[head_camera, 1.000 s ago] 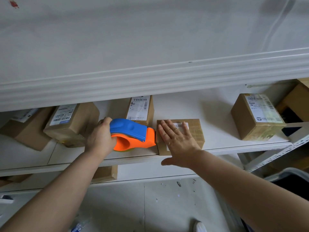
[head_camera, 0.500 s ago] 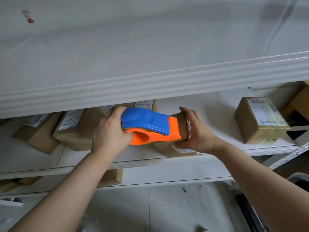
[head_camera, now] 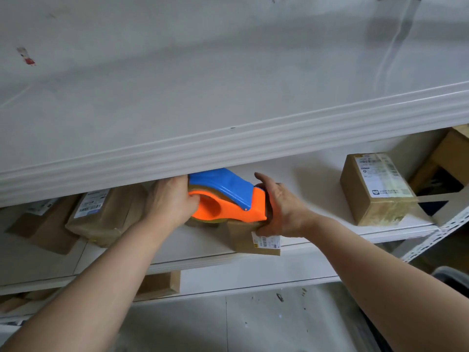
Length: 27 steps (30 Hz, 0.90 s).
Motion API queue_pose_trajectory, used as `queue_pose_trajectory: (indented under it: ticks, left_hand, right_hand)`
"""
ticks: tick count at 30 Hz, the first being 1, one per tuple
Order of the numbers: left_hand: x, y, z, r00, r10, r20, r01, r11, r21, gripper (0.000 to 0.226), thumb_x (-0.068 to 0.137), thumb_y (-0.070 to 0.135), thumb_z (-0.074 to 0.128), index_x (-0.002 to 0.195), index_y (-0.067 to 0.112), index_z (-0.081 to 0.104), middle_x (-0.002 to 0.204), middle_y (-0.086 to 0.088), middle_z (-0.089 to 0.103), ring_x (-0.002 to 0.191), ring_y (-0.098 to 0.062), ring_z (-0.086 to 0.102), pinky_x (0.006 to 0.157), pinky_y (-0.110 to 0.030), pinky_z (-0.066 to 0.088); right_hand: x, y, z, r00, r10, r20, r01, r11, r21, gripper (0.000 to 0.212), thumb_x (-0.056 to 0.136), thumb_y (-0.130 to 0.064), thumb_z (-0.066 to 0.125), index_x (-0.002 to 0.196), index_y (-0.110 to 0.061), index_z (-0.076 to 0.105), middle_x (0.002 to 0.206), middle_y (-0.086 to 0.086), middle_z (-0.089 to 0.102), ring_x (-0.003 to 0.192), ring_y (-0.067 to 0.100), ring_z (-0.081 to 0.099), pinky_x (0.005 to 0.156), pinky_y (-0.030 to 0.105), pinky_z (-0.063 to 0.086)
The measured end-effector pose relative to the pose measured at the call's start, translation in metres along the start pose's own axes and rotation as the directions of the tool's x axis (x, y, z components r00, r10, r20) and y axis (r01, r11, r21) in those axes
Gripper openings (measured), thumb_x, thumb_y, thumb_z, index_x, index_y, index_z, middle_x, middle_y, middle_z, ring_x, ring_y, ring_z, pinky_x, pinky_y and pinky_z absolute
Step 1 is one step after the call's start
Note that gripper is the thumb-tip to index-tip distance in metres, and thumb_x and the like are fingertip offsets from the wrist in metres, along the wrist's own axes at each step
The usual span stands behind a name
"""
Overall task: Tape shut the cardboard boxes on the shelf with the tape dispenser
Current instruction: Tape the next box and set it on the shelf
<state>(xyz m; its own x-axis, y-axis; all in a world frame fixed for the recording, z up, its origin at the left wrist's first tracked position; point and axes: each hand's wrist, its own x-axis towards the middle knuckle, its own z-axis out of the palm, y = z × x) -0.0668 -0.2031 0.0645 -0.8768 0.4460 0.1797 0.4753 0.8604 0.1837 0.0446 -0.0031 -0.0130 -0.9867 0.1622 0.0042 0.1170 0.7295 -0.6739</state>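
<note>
an upper shelf lip (head_camera: 228, 146) overhangs low, narrowing access. bare shelf (head_camera: 312, 181) lies open between the held box (head_camera: 243, 240) and the right box (head_camera: 375, 189).

i see the orange-and-blue plastic tape dispenser (head_camera: 228, 199) lying on its side across the top of a small brown cardboard box (head_camera: 250, 238), its orange nose end on the box's right part and its rounded tape-roll end hanging past the box's left edge. the small box sits at the front lip of the white shelf board (head_camera: 317, 174), a white barcode label on its front face. to the left lie two flat brown cardboard parcels with labels (head_camera: 106, 217), tilted. to the right a taller brown cardboard box with a white shipping label (head_camera: 375, 189) stands well apart, its top and front glossy with tape.
</note>
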Motion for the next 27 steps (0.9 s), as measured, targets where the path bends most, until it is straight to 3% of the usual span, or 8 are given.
queue_pose_trajectory:
  ticks: [3,4,7,11,17,21,24,27]
  left_hand:
    - [0.003,-0.049,-0.007,0.989,-0.147,-0.024,0.148,0.988,0.044,0.022,0.070,0.020,0.063,0.076,0.002,0.053,0.082,-0.024,0.062,0.083,-0.042,0.061,0.071,-0.039,0.049]
    - [0.005,-0.063,-0.007,0.980,-0.192,-0.053,0.193,0.981,0.027,0.022,0.069,0.015,0.065,0.076,-0.002,0.054,0.081,-0.028,0.061,0.082,-0.044,0.061,0.071,-0.041,0.050]
    - [0.004,-0.088,-0.003,0.971,-0.205,-0.124,0.207,0.978,0.008,0.033,0.066,0.000,0.070,0.097,-0.005,0.058,0.087,-0.031,0.060,0.085,-0.049,0.058,0.069,-0.041,0.045]
    - [0.004,-0.097,0.007,0.975,-0.186,-0.119,0.179,0.981,-0.070,0.044,0.069,0.001,0.067,0.112,0.001,0.056,0.098,-0.026,0.062,0.092,-0.046,0.058,0.073,-0.042,0.046]
    - [-0.014,-0.098,0.029,0.989,-0.132,-0.059,0.115,0.965,-0.238,0.071,0.065,-0.003,0.061,0.127,0.029,0.048,0.110,-0.011,0.066,0.101,-0.038,0.061,0.083,-0.044,0.052]
    - [-0.030,-0.085,0.047,0.996,-0.083,-0.024,0.072,0.956,-0.283,0.070,0.068,-0.002,0.060,0.128,0.029,0.046,0.114,-0.010,0.063,0.102,-0.036,0.060,0.084,-0.043,0.052]
    - [-0.034,-0.078,0.056,0.997,-0.070,-0.027,0.057,0.945,-0.323,0.069,0.069,-0.003,0.061,0.131,0.024,0.047,0.117,-0.010,0.062,0.104,-0.033,0.059,0.085,-0.037,0.050]
    - [-0.034,-0.082,0.060,0.997,-0.075,0.032,0.081,0.935,-0.345,0.071,0.068,0.000,0.064,0.132,0.026,0.045,0.113,-0.006,0.063,0.101,-0.030,0.060,0.083,-0.036,0.051]
  right_hand:
    - [-0.001,0.007,-0.004,0.999,0.000,0.041,0.002,0.999,-0.043,0.126,0.048,-0.042,0.080,0.151,-0.020,0.010,0.144,-0.003,0.040,0.133,0.019,0.030,0.116,0.041,0.018]
    - [-0.001,0.008,-0.005,0.999,-0.007,0.053,0.009,0.999,-0.048,0.125,0.048,-0.044,0.077,0.151,-0.020,0.010,0.144,-0.003,0.038,0.133,0.019,0.029,0.117,0.042,0.017]
    - [0.000,0.008,-0.005,0.996,-0.033,0.077,0.040,0.996,-0.082,0.120,0.057,-0.036,0.083,0.152,-0.019,0.011,0.145,-0.002,0.036,0.133,0.019,0.028,0.117,0.042,0.016]
    - [0.001,0.009,-0.005,0.996,-0.031,0.080,0.037,0.996,-0.086,0.120,0.057,-0.035,0.084,0.152,-0.020,0.011,0.144,-0.003,0.036,0.133,0.019,0.028,0.117,0.041,0.017]
    - [0.004,0.009,-0.009,0.992,-0.012,0.127,0.030,0.990,-0.141,0.123,0.060,-0.035,0.083,0.152,-0.023,0.004,0.148,-0.006,0.033,0.138,0.016,0.024,0.120,0.046,0.006]
    - [0.008,-0.006,-0.016,0.972,0.062,0.225,0.026,0.930,-0.366,0.119,0.071,-0.030,0.077,0.153,-0.024,-0.009,0.160,-0.003,0.010,0.148,0.014,-0.003,0.118,0.048,-0.009]
    - [0.009,-0.037,0.004,0.963,0.039,0.268,0.129,0.802,-0.583,0.126,0.072,-0.046,0.074,0.150,-0.019,-0.022,0.160,-0.002,-0.019,0.145,0.021,-0.024,0.116,0.056,-0.009]
    - [0.009,-0.048,0.033,0.967,0.019,0.253,0.155,0.746,-0.648,0.128,0.069,-0.068,0.066,0.150,-0.021,-0.021,0.159,0.002,-0.023,0.145,0.023,-0.025,0.115,0.057,-0.010]
